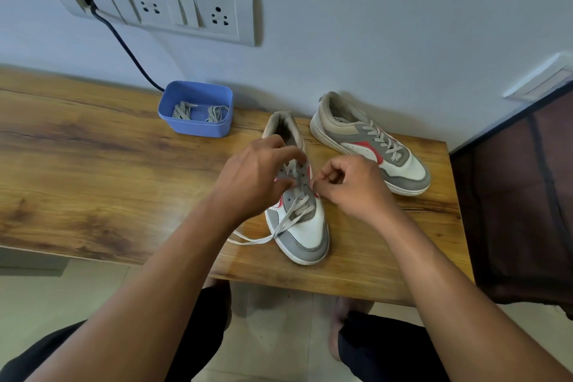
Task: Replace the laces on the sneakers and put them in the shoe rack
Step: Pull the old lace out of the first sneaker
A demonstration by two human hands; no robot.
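Note:
A grey, white and red sneaker [305, 231] stands on the wooden table [93, 164], toe toward me, its upper eyelets bare. Its pale lace [286, 220] is threaded only through the lower eyelets and trails off to the left of the toe. My left hand [257, 177] rests over the sneaker's left side, fingers pinched on the lace near the tongue. My right hand [350, 186] is curled at the right row of eyelets, pinching something small that I cannot make out. A second, fully laced sneaker [369, 143] lies behind to the right.
A blue plastic tub [198, 125] with two bundled laces [200, 112] sits at the back of the table by the wall. A black cable [124, 46] runs from the wall socket panel [173, 6] down behind it. A dark fabric-sided rack [524, 195] stands right of the table.

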